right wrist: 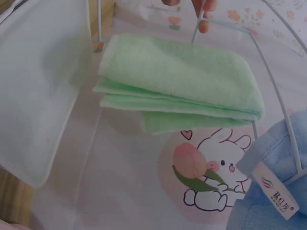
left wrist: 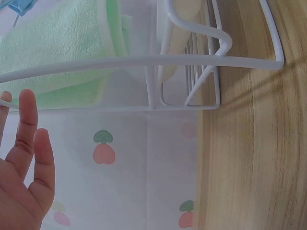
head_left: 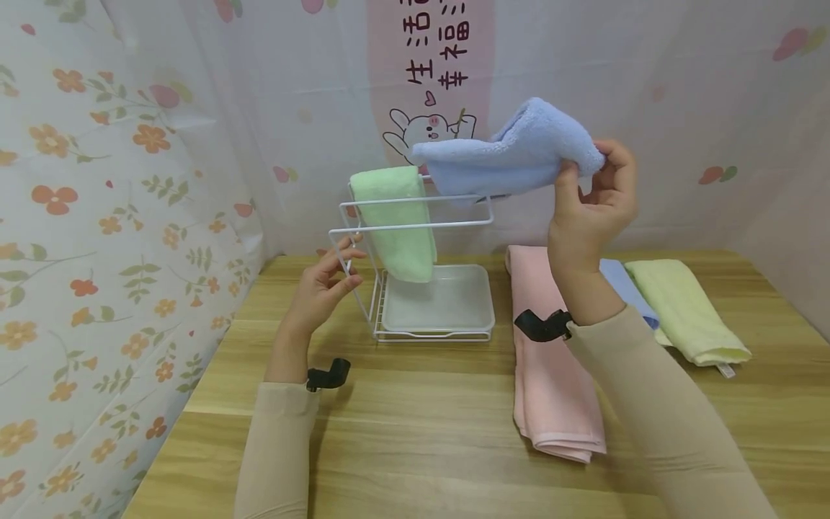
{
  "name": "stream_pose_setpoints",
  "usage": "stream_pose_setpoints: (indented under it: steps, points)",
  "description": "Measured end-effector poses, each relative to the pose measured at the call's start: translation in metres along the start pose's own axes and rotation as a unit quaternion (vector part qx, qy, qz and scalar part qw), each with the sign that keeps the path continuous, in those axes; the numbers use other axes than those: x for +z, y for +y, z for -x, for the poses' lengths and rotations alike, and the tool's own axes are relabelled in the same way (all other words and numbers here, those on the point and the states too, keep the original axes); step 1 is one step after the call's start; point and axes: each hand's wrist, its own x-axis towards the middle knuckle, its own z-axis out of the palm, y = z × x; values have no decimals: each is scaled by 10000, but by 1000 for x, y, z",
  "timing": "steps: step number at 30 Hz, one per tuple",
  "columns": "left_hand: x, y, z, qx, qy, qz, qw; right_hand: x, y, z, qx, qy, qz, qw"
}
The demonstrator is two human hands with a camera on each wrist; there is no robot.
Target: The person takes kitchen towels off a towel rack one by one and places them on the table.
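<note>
A small white wire towel rack stands on the wooden table. My left hand holds its left side, thumb in front of the slanted wire and fingers behind. Over the rear bar hangs a folded light green towel, its layers showing in the right wrist view. My right hand pinches one end of a folded blue towel between thumb and fingers, up at the rack's top right. The blue towel's far end overlaps the rear bar, beside the green one. A white label shows on the blue towel in the right wrist view.
A pale tray sits in the rack's base. To the right lie a folded pink towel, another blue towel partly behind my right forearm, and a yellow-green towel. A printed curtain hangs close behind the rack.
</note>
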Motion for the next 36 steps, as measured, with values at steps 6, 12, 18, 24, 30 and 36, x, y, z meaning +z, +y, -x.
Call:
stream_pose_setpoints:
  steps: [6, 12, 18, 24, 30, 36]
  points:
    - [2, 0, -1, 43, 26, 9, 10000, -6, -6, -7, -91, 299, -117, 9994]
    - [1, -1, 0, -38, 28, -10, 10000, -13, -9, -13, -204, 572, 2, 9982]
    - [1, -1, 1, -61, 29, -21, 10000, -23, -19, -21, -309, 656, -57, 9974]
    - [1, -1, -1, 50, 72, -27, 10000, -34, -32, -31, -264, 633, -63, 9976]
    - [2, 0, 0, -92, 45, 71, 9999, -50, -35, -32, -155, 277, 388, 9987]
    - [3, 0, -1, -20, 62, 73, 10000, -74, -35, -31, -49, -35, 595, 9982]
